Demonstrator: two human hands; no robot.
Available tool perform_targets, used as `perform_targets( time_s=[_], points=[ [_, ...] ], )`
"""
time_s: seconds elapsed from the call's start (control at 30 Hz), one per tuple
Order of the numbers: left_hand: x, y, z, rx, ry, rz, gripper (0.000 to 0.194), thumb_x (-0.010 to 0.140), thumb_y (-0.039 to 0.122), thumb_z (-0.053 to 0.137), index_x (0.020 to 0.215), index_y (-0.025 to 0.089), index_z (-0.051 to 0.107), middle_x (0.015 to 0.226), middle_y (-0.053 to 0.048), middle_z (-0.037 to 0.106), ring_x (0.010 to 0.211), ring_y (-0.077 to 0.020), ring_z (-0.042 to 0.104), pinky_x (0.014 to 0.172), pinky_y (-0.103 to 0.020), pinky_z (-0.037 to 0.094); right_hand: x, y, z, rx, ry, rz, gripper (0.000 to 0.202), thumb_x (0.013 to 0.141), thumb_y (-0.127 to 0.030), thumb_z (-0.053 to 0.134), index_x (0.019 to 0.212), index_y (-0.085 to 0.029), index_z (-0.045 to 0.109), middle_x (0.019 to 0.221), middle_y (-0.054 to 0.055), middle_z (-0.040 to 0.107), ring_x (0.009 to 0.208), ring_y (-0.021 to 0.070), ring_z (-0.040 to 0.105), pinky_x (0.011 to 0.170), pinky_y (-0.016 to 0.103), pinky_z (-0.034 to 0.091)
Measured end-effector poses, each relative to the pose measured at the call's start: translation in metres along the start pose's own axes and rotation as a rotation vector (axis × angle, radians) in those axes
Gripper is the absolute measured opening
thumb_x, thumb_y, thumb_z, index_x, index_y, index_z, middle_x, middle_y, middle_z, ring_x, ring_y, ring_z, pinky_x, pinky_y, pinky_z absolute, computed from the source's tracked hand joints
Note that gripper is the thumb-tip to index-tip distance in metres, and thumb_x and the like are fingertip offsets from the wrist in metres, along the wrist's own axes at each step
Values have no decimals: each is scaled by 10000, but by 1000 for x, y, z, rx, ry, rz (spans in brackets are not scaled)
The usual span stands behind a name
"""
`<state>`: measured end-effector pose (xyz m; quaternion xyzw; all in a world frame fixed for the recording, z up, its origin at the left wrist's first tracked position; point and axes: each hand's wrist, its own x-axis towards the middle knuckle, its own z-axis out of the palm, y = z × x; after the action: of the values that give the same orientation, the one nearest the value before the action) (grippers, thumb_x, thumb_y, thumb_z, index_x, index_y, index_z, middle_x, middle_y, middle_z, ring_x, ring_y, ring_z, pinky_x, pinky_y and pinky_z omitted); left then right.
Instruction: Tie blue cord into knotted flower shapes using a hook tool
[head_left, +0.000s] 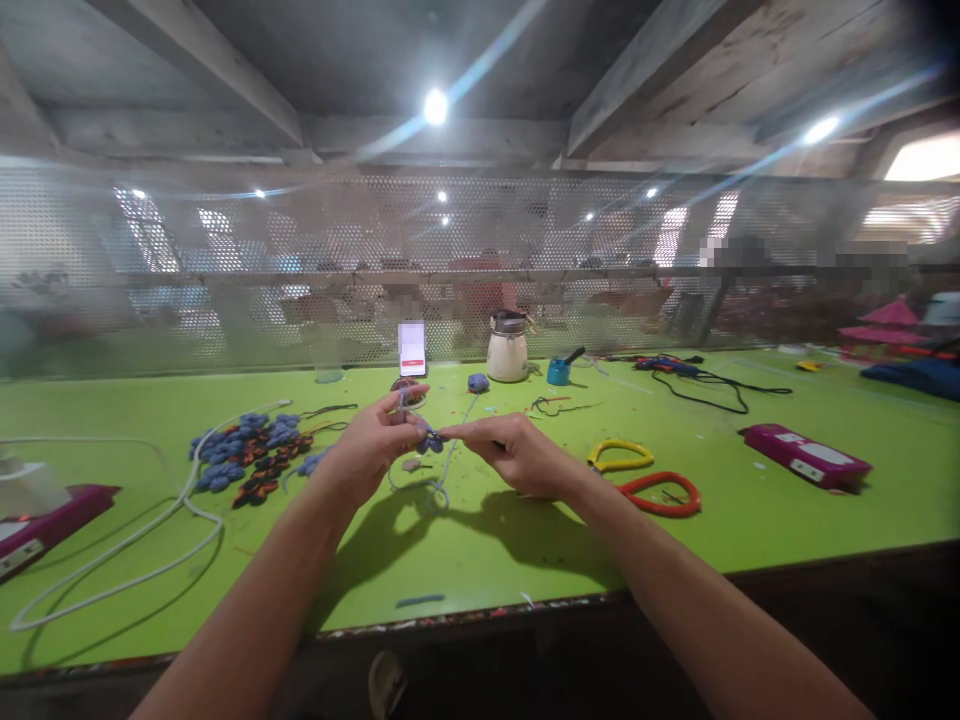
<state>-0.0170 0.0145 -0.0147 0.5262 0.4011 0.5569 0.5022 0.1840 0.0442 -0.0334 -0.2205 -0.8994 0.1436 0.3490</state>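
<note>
Above the middle of the green table, my left hand (373,440) pinches a small blue-purple yarn piece (430,440), with a strand of yarn raised over its fingers. My right hand (517,450) is closed, its index fingertip and thumb at the right side of the same piece; whatever tool it may hold is too small to make out. Light yarn (439,492) loops down below the piece onto the table and runs back to a small yarn ball (478,383). Left of my left hand lies a pile of blue crocheted pieces (225,447) beside black and orange ones (271,462).
A lit phone (412,348) stands at the back, near a cream jar (508,352) and a blue pot (558,371). Yellow-handled (622,456) and red-handled scissors (664,495) lie right. Power strips sit at far right (808,458) and left (56,525); a white cable (112,600) curves leftward.
</note>
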Motion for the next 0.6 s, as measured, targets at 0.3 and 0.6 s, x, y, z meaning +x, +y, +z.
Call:
perform_targets(
  time_s=[0.3, 0.6],
  points=[
    [2, -9, -3, 89, -106, 109, 511, 670, 154, 712, 1170, 147, 604, 679, 20, 562, 657, -129, 524, 654, -282, 382, 2, -1, 4, 345, 84, 101, 341, 845, -205, 513, 1132, -157, 691, 570, -25, 485, 513, 82, 309, 476, 211, 267],
    [-2, -7, 2, 36, -71, 149, 516, 622, 145, 764, 1124, 174, 645, 693, 26, 544, 649, -110, 500, 593, -246, 381, 2, 12, 10, 513, 171, 178, 387, 847, -276, 536, 1185, -132, 656, 528, -54, 385, 483, 81, 315, 474, 234, 292]
  ],
)
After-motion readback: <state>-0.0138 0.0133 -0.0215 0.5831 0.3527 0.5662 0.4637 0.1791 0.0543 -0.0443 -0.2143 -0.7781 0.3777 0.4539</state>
